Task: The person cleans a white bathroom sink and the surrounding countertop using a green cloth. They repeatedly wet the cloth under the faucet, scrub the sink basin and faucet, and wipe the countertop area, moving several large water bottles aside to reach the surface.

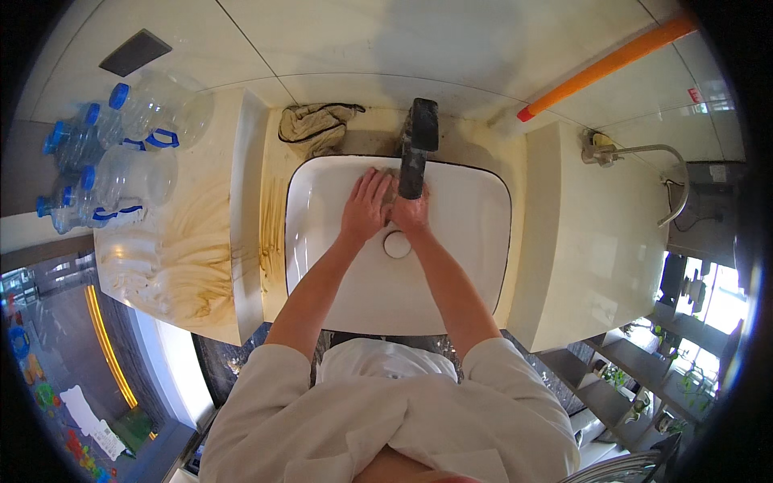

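My left hand (365, 206) lies over the back part of a white washbasin (356, 287), its fingers stretched over a greyish wet cloth or similar thing (389, 205). Close beside it, my right hand (412, 206) is under the spout of a dark faucet (413, 172), which hides part of it. The greyish thing shows between the two hands. What it is, and whether the right fingers grip it, cannot be told. A round white drain cover (397, 244) is just in front of the hands.
A crumpled beige cloth (315, 128) lies behind the basin. Plastic bottles with blue caps (136, 175) stand on the brown-smeared left counter (181, 259). An orange tube (610, 66) leans at the back right. A curved metal faucet (655, 148) is at the right counter.
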`<move>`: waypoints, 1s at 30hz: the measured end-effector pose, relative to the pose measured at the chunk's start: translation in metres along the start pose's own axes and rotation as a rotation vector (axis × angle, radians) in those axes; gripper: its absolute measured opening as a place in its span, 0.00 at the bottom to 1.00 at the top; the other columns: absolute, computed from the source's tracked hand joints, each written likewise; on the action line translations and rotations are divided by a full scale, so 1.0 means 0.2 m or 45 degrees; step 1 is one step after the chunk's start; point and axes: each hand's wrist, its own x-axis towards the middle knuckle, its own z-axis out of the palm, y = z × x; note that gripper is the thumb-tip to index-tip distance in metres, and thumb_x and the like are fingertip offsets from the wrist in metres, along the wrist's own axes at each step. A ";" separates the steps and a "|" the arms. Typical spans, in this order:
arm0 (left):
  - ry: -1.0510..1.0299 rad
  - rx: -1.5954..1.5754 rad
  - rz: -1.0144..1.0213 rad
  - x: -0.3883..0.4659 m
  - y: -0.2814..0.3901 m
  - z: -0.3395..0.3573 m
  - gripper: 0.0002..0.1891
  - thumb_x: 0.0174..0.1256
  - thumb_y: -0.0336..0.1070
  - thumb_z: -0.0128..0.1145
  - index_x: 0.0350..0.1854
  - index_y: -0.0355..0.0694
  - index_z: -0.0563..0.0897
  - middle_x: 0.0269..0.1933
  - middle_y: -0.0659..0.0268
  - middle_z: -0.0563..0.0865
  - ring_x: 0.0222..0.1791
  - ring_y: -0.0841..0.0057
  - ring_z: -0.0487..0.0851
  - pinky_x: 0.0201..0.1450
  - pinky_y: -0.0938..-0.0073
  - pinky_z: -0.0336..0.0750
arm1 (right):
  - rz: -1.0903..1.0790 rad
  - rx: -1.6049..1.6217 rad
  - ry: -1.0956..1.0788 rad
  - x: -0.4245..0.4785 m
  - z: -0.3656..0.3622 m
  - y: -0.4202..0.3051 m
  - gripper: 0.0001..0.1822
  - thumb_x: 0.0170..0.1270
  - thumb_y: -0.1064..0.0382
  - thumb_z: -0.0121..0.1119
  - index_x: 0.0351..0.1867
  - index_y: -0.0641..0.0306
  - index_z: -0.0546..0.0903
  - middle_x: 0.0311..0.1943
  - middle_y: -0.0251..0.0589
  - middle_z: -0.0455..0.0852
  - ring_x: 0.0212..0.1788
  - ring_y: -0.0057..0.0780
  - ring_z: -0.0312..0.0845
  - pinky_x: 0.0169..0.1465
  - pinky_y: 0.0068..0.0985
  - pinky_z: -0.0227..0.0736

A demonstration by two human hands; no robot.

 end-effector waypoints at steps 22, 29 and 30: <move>-0.377 -0.194 -0.071 0.15 0.15 -0.11 0.31 0.55 0.42 0.72 0.64 0.45 0.80 0.58 0.57 0.81 0.63 0.56 0.75 0.67 0.54 0.69 | 0.308 1.013 -0.217 -0.19 -0.54 0.10 0.25 0.63 0.55 0.71 0.57 0.64 0.78 0.46 0.45 0.89 0.45 0.37 0.85 0.53 0.34 0.78; -0.263 -0.014 -0.032 0.18 0.20 -0.20 0.28 0.47 0.30 0.69 0.57 0.43 0.83 0.60 0.58 0.78 0.61 0.56 0.75 0.65 0.57 0.71 | 0.285 0.963 0.021 -0.17 -0.54 0.24 0.18 0.67 0.59 0.67 0.53 0.66 0.82 0.40 0.40 0.89 0.40 0.25 0.82 0.46 0.30 0.79; -0.218 -0.015 -0.054 0.19 0.18 -0.21 0.27 0.46 0.29 0.69 0.55 0.42 0.83 0.60 0.58 0.77 0.61 0.56 0.75 0.64 0.57 0.72 | 0.378 1.058 0.124 -0.15 -0.55 0.21 0.15 0.67 0.60 0.67 0.47 0.68 0.84 0.38 0.40 0.89 0.38 0.25 0.83 0.44 0.27 0.78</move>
